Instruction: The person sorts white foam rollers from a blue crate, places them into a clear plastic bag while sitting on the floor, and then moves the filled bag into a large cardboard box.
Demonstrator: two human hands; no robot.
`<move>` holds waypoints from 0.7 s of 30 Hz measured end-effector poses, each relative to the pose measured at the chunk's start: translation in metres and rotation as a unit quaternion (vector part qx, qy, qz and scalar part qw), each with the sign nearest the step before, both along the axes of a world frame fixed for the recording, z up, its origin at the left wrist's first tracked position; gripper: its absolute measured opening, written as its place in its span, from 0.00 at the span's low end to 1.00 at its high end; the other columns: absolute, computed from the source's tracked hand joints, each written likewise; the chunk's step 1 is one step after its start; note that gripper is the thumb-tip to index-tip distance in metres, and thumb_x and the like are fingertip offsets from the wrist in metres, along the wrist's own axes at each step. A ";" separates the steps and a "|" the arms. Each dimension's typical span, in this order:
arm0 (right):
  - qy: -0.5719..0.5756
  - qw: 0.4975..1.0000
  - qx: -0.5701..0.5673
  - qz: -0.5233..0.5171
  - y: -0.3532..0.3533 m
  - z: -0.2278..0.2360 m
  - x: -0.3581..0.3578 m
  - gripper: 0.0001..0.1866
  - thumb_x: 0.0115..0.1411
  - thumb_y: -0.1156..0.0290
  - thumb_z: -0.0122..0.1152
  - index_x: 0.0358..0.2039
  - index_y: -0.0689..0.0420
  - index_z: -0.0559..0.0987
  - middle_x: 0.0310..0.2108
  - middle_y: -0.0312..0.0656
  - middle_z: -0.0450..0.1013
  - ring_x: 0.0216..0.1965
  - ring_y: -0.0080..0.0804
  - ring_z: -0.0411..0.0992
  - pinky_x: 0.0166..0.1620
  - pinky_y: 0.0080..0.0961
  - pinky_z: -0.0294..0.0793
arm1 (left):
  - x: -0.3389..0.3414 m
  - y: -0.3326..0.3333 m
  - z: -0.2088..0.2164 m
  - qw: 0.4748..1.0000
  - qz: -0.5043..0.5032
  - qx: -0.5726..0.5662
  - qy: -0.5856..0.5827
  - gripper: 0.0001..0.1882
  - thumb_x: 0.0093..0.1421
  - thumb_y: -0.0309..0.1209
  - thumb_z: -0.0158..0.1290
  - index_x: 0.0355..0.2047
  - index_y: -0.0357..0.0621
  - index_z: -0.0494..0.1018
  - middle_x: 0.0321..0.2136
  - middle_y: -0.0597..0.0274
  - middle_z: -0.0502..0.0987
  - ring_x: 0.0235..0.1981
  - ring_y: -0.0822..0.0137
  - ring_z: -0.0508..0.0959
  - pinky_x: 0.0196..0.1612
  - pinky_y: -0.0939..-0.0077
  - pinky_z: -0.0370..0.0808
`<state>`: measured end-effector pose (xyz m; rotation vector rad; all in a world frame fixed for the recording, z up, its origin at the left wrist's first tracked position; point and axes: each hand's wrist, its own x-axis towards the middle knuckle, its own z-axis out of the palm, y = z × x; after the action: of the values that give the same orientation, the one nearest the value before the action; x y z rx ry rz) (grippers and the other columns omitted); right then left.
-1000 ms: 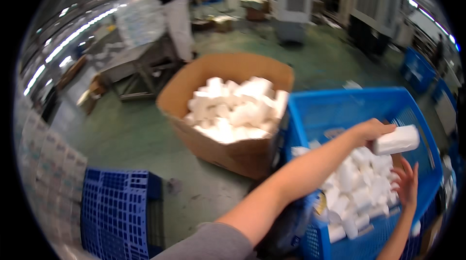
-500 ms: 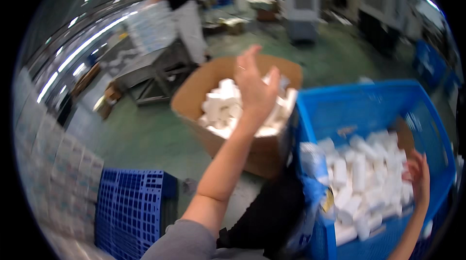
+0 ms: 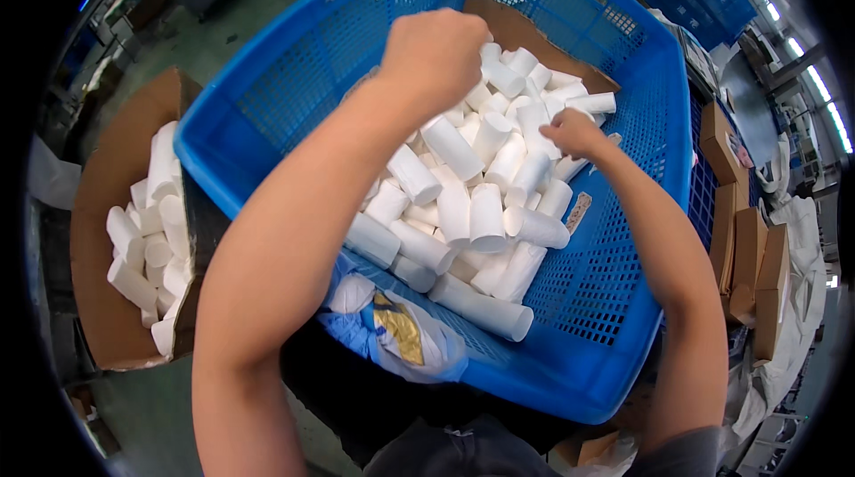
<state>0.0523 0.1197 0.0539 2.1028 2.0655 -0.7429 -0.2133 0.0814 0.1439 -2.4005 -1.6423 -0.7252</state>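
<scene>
A big blue plastic basket (image 3: 294, 76) stands in front of me with a heap of white rolls (image 3: 485, 210) inside. My left hand (image 3: 436, 58) is closed in a fist over the far left part of the heap; the back of the hand hides whatever its fingers hold. On the heap's right side my right hand (image 3: 574, 134) is closed, its curled fingertips against a standing white roll (image 3: 537, 128). Whether it grips that roll I cannot tell. A torn cardboard piece (image 3: 525, 36) leans inside the basket's far end, and a small speckled strip (image 3: 579, 212) lies beside the rolls.
To the left stands a cardboard box (image 3: 102, 210) with more white rolls. A clear and blue plastic bag (image 3: 405, 334) with a gold patch hangs at the basket's near edge. Flattened cardboard boxes (image 3: 744, 245) stand at the right. Blue crates (image 3: 699, 0) are farther back.
My view has swung right, so the blue basket is now central and the cardboard box at the left. My left hand has moved from above the box to the basket; both hands have closed.
</scene>
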 end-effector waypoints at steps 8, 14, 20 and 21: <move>0.002 0.977 -0.064 -0.204 -0.035 -0.123 -0.020 0.49 0.49 0.57 0.60 0.60 0.70 0.41 0.31 0.54 0.73 0.20 0.43 0.74 0.19 0.36 0.76 | -0.021 0.003 0.010 0.991 -0.018 0.022 -0.133 0.08 0.51 0.28 0.49 0.26 0.38 0.76 0.21 0.48 0.77 0.27 0.50 0.78 0.30 0.59 0.74; 0.240 0.901 -0.294 -0.211 -0.004 -0.086 0.013 0.31 0.48 0.63 0.58 0.53 0.59 0.65 0.42 0.44 0.72 0.39 0.33 0.74 0.33 0.28 0.79 | -0.024 -0.006 0.020 0.990 -0.042 -0.056 -0.119 0.08 0.47 0.26 0.50 0.25 0.33 0.74 0.24 0.44 0.77 0.29 0.48 0.78 0.33 0.58 0.75; 0.451 0.816 -0.333 -0.144 0.021 -0.011 -0.014 0.35 0.43 0.68 0.57 0.55 0.58 0.66 0.46 0.42 0.71 0.45 0.33 0.72 0.49 0.31 0.72 | -0.029 -0.002 0.009 0.979 -0.076 -0.155 -0.112 0.10 0.49 0.27 0.50 0.31 0.35 0.75 0.29 0.44 0.77 0.33 0.49 0.78 0.36 0.59 0.75; 0.489 0.797 -0.337 -0.111 0.024 -0.007 -0.017 0.35 0.42 0.68 0.57 0.56 0.59 0.66 0.47 0.43 0.71 0.45 0.33 0.72 0.50 0.30 0.71 | -0.029 0.000 0.008 0.975 -0.068 -0.177 -0.119 0.11 0.49 0.28 0.50 0.31 0.35 0.75 0.30 0.45 0.77 0.34 0.49 0.78 0.37 0.59 0.75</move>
<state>0.0357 0.1433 0.0469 1.6267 1.3513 -2.5504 -0.2424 0.0817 0.1520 -2.7886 -1.8477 -0.8309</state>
